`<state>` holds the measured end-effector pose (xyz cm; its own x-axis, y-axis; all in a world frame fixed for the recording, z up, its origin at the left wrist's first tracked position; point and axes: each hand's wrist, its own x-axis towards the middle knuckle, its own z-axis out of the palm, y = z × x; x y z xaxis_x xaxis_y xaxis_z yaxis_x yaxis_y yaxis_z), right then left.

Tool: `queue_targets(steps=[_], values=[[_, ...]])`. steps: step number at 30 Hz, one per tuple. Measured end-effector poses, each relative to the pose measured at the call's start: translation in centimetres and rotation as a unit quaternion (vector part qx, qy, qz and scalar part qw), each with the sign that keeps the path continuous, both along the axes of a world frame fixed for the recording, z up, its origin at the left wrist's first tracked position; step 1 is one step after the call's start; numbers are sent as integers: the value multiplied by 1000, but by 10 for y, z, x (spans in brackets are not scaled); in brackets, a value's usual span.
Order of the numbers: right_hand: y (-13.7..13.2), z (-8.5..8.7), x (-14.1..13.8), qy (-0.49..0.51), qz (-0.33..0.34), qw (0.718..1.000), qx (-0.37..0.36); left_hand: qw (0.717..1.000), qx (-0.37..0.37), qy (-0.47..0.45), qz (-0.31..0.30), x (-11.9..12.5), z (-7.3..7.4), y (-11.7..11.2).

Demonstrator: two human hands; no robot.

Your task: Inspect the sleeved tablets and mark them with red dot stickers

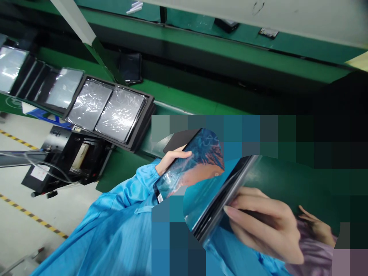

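held one tablet [198, 163] by its edge in the left hand [174, 161], fingers curled shut, and another tablet [214, 195] pinched in the right hand [264, 226], edges only.

The person wears a glossy light-blue smock [115, 230] of thin, faintly streaked fabric, its long sleeve [123, 199] ending in a snug, gathered cuff [148, 180].

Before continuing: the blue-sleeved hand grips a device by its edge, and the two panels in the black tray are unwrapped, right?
No: the two panels in the black tray are wrapped in clear plastic film, as the head view shows. The blue-sleeved hand grips the device by its edge.
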<state>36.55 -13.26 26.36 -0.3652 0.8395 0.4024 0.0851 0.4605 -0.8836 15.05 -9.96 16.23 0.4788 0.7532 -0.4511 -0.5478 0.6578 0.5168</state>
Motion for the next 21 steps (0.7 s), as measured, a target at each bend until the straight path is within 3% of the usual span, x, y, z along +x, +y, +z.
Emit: queue_targets(steps=[2, 5, 8, 12, 16, 21], values=[[-1, -7, -3, -1, 0, 999, 44, 1000, 4, 7, 13, -1, 1, 0], [0, -22, -5, -36, -51, 989, 136, 999, 3, 19, 25, -3, 1, 2], [6, -47, -5, -59, -110, 979, 162, 997, -19, 66, 29, -8, -12, 7], [18, -97, 0, -119, -178, 976, 41, 982, -26, 179, 45, -31, -57, 30], [17, -151, 11, -201, -182, 961, -61, 966, 11, 254, 56, -57, -112, 66], [6, -191, 21, -229, -161, 954, -109, 925, 77, 371, -4, -58, -162, 105]])
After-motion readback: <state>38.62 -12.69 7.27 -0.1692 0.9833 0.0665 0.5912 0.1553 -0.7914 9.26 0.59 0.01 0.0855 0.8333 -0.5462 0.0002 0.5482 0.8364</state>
